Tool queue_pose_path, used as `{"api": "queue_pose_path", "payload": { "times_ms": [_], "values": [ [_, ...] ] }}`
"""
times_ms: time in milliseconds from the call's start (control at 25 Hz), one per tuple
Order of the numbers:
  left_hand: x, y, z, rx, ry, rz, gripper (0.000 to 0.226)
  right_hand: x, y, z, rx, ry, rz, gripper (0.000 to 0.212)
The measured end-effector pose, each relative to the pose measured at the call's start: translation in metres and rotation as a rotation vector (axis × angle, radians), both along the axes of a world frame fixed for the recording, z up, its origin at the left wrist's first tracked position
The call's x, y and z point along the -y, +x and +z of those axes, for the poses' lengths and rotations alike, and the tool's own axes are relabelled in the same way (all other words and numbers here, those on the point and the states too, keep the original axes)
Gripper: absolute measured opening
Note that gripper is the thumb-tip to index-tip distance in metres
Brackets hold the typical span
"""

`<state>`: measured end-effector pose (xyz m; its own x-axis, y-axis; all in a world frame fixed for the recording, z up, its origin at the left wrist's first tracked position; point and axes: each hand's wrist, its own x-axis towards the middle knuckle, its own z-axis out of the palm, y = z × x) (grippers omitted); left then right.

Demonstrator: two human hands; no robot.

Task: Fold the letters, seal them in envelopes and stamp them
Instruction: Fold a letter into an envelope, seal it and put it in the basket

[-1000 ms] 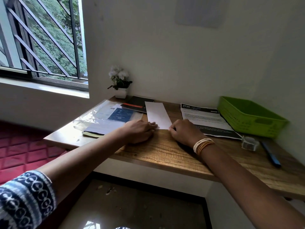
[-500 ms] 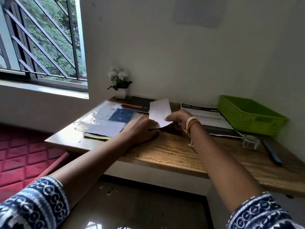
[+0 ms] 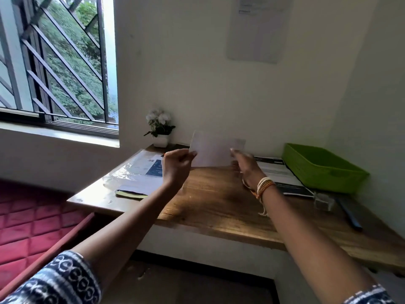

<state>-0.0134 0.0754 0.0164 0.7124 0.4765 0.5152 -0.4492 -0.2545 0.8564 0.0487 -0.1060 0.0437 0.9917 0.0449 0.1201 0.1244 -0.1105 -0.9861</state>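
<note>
A folded white letter (image 3: 213, 151) is held up above the back of the wooden desk (image 3: 221, 202), blurred by motion. My left hand (image 3: 178, 166) pinches its left edge between thumb and fingers. My right hand (image 3: 246, 165) grips its right edge; bangles sit on that wrist. A stack of envelopes and papers in clear plastic (image 3: 140, 172) lies on the desk's left part. A printed sheet (image 3: 279, 174) lies flat at the right, beside the green basket.
A green plastic basket (image 3: 322, 170) stands at the desk's back right. A small clear block (image 3: 323, 200) and a dark pen (image 3: 348, 213) lie near the right front. A potted white flower (image 3: 160, 128) stands against the wall. A red mattress (image 3: 28, 222) lies left.
Both hands lifted the folded letter off the desk, where they had been pressing it flat, and now hold it upright in the air by its two side edges.
</note>
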Motion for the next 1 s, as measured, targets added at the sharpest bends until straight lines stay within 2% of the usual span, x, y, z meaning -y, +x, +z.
{"api": "queue_pose_path", "payload": {
  "times_ms": [80, 120, 200, 240, 280, 320, 360, 440, 520, 600, 680, 760, 880, 1000],
  "values": [
    [0.001, -0.008, 0.004, -0.062, -0.345, -0.212, 0.025, 0.009, 0.000, 0.000, 0.096, -0.091, -0.127, 0.048],
    [0.000, -0.013, 0.005, -0.089, -0.440, -0.279, 0.026, 0.016, 0.003, -0.002, 0.112, -0.131, -0.187, 0.056],
    [-0.005, -0.019, 0.002, -0.137, -0.510, -0.359, 0.032, 0.030, 0.003, -0.002, 0.097, -0.130, -0.253, 0.064],
    [-0.006, -0.020, 0.000, -0.166, -0.525, -0.382, 0.032, 0.038, 0.002, -0.002, 0.085, -0.107, -0.244, 0.056],
    [-0.008, -0.022, -0.002, -0.212, -0.537, -0.392, 0.031, 0.046, 0.001, -0.003, 0.072, -0.115, -0.220, 0.039],
    [-0.008, -0.023, -0.003, -0.270, -0.544, -0.389, 0.029, 0.052, -0.005, -0.003, 0.059, -0.176, -0.212, 0.019],
    [-0.009, -0.022, -0.004, -0.352, -0.517, -0.357, 0.027, 0.059, -0.009, -0.005, 0.057, -0.287, -0.228, 0.011],
    [-0.005, -0.022, -0.007, -0.512, -0.372, -0.247, 0.022, 0.072, -0.015, -0.015, 0.073, -0.510, -0.267, 0.015],
    [0.003, -0.025, -0.004, -0.578, -0.208, -0.123, 0.012, 0.081, -0.022, -0.023, 0.086, -0.658, -0.219, 0.022],
    [0.010, -0.025, -0.001, -0.618, 0.107, 0.036, 0.020, 0.087, -0.030, -0.030, 0.064, -0.771, -0.163, 0.019],
    [0.018, -0.030, 0.002, -0.669, 0.506, 0.220, 0.021, 0.089, -0.038, -0.035, 0.077, -0.825, -0.162, 0.019],
    [0.026, -0.030, 0.000, -0.706, 0.756, 0.301, 0.030, 0.090, -0.043, -0.041, 0.139, -0.864, -0.180, 0.022],
    [0.040, -0.030, -0.006, -0.749, 0.988, 0.371, 0.037, 0.092, -0.047, -0.046, 0.184, -0.895, -0.186, 0.026],
    [0.059, -0.031, -0.009, -0.709, 1.157, 0.420, 0.045, 0.097, -0.051, -0.046, 0.202, -0.893, -0.154, 0.029]
  ]
}}
